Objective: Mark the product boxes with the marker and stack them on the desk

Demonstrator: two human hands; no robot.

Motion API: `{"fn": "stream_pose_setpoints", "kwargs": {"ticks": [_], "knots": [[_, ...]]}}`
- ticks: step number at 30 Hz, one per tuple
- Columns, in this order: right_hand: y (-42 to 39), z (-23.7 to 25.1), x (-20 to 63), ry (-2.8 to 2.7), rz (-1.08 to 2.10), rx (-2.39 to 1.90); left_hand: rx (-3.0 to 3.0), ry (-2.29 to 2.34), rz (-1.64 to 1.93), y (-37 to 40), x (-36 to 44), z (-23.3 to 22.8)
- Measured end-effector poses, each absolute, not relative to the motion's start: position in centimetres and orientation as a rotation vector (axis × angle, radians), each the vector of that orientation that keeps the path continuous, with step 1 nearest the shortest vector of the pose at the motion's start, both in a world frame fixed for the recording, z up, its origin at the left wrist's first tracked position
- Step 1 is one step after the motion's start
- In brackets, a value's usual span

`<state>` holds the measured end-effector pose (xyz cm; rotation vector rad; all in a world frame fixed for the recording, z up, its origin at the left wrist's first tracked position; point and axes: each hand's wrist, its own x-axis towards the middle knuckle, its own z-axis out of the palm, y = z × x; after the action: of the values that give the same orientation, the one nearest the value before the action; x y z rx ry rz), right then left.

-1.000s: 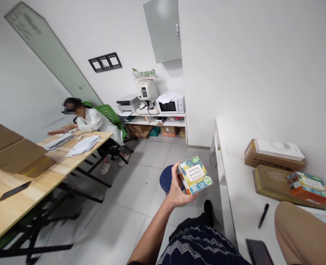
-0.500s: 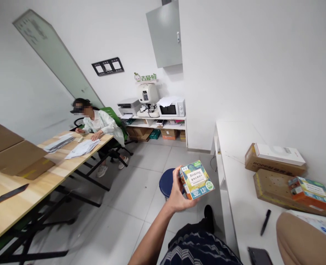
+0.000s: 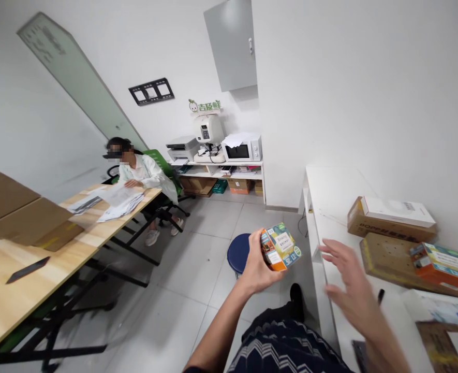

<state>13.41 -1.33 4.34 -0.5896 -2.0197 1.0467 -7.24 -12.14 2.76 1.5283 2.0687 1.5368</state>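
My left hand is wrapped around a small printed carton marked "Binking", with blue, yellow and orange faces. The carton is held in the air above the floor, turned so that its orange side shows. To its right, my right hand is raised over the edge of the white table. Its fingers are spread, somewhat blurred, and touch nothing. A second carton of the same look rests on a brown cardboard box on that table.
A blue round stool stands on the floor ahead. A black pen and a phone lie partly hidden by my right arm. On the left, a co-worker handles papers at a wooden table bearing a large cardboard box.
My right hand has swung from the lower right toward the carton, fingers opening. The left hand has tilted the carton, showing more of its side. The co-worker has lifted a paper.
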Motion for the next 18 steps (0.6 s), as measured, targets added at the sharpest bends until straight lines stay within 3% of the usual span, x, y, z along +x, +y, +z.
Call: {"fn": "stream_pose_setpoints", "kwargs": {"ticks": [6,11,18], "knots": [[-2.1,0.3,8.9,-1.906,1.371,-0.674,1.683,2.006,1.237,-12.0,-5.2,3.6],[-2.1,-0.8,9.4,-1.392,1.732,-0.705,1.356,1.693,1.481,-11.8,-5.4,2.2],[-3.2,-0.8,10.1,-1.231,1.858,-0.620,0.898,1.092,1.574,-11.2,-5.5,1.3]]}}
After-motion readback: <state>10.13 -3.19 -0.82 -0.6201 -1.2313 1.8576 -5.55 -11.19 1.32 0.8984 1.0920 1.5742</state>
